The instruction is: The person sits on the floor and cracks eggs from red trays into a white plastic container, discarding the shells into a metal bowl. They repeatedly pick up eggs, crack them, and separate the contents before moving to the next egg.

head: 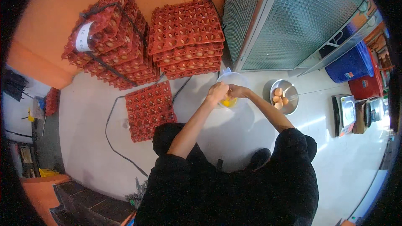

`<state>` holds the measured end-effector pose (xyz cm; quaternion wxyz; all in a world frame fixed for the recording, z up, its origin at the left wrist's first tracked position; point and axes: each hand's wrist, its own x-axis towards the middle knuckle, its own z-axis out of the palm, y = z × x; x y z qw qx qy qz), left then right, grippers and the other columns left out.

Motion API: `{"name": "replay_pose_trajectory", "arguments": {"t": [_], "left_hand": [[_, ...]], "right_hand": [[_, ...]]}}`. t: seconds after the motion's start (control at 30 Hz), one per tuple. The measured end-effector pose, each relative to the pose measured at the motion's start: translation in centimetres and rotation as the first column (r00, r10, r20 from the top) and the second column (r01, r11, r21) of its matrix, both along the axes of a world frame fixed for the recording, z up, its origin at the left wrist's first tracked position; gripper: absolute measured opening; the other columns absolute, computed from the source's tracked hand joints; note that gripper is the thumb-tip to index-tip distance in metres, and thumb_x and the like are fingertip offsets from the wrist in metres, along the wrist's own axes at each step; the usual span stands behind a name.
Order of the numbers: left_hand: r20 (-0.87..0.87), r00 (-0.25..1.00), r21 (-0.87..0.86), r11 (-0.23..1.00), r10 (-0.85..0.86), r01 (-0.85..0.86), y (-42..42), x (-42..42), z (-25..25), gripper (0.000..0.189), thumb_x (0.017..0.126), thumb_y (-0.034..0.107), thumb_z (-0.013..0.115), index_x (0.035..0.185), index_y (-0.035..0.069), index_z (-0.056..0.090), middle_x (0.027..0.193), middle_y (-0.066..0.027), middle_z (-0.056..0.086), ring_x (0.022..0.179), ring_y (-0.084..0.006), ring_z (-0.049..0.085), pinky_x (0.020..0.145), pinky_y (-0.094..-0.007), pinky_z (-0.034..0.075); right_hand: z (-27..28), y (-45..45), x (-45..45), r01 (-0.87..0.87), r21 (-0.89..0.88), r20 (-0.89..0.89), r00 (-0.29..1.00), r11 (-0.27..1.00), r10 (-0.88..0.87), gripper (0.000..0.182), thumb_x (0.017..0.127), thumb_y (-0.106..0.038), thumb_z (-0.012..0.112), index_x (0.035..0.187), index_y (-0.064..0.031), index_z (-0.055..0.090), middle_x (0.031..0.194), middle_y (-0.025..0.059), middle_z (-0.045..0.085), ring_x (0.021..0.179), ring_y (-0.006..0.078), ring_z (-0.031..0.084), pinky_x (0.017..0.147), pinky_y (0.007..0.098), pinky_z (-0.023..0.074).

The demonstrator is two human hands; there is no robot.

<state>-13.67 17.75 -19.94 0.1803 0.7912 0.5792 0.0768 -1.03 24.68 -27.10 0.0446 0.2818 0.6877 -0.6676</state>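
Note:
My left hand (217, 92) and my right hand (238, 91) meet above a translucent plastic container (237, 78) on the tiled floor. Their fingers curl toward each other, and whatever may be between them is hidden. Yellow egg yolk (229, 102) shows inside the container just beneath my fingers. To the right, a round stainless steel bowl (293, 96) holds several brown eggshells (278, 92), some plainly broken open. On my left lies a red plastic egg tray (150, 110) at floor level; I cannot tell whether its cups hold eggs.
Two tall stacks of red egg trays, one strapped (110, 44) and one beside it (187, 26), stand against the orange wall. A black strap (106, 128) loops over the floor. Behind the container rises a textured-glass cabinet (292, 22). At right sits a digital scale (344, 114).

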Motion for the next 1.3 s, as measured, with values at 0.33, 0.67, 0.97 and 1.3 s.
{"name": "replay_pose_trajectory", "arguments": {"t": [0.33, 0.67, 0.97, 1.3], "left_hand": [[0.016, 0.998, -0.048, 0.997, 0.063, -0.062, -0.2, -0.3, 2.7, 0.015, 0.052, 0.007, 0.06, 0.065, 0.001, 0.056, 0.069, -0.0169, 0.054, 0.066, -0.0291, 0.054, 0.059, -0.0331, 0.044], [0.109, 0.984, 0.035, 0.989, 0.142, -0.146, -0.8, -1.3, 7.4, 0.021, 0.055, 0.013, 0.062, 0.066, -0.003, 0.055, 0.063, -0.0183, 0.053, 0.06, -0.0277, 0.053, 0.054, -0.0329, 0.042], [0.376, 0.921, 0.14, 0.975, 0.107, -0.171, 0.0, 3.1, 4.7, 0.023, 0.059, 0.013, 0.057, 0.075, -0.003, 0.051, 0.08, -0.0168, 0.043, 0.074, -0.0296, 0.046, 0.064, -0.0351, 0.039], [0.492, 0.853, 0.216, 0.973, -0.176, 0.076, -2.4, 5.2, 7.0, 0.043, 0.062, 0.025, 0.059, 0.094, 0.0, 0.048, 0.092, -0.0131, 0.045, 0.085, -0.0244, 0.045, 0.073, -0.0281, 0.036]], "right_hand": [[4.5, -3.2, 0.2, 0.005, 0.858, 0.061, 0.992, 0.513, -0.112, 0.024, 0.06, -0.008, 0.051, 0.085, -0.0075, 0.049, 0.08, 0.0183, 0.046, 0.069, 0.0316, 0.049, 0.056, 0.0371, 0.0429], [8.5, -3.6, 1.9, 0.106, 0.867, -0.02, 0.984, 0.487, -0.179, 0.032, 0.061, -0.013, 0.054, 0.089, -0.01, 0.04, 0.083, 0.0142, 0.04, 0.077, 0.0299, 0.047, 0.062, 0.035, 0.0427], [12.3, -3.3, 4.2, 0.248, -0.841, -0.114, 0.788, 0.481, -0.606, 0.026, 0.071, -0.029, 0.047, 0.087, -0.0098, 0.044, 0.087, 0.0035, 0.045, 0.079, 0.015, 0.046, 0.067, 0.0272, 0.039], [8.1, 0.0, 17.6, 0.644, -0.347, -0.031, 0.719, 0.682, -0.695, 0.017, 0.077, -0.021, 0.04, 0.086, -0.0067, 0.044, 0.076, 0.0018, 0.046, 0.067, 0.0127, 0.048, 0.061, 0.0228, 0.0407]]}}
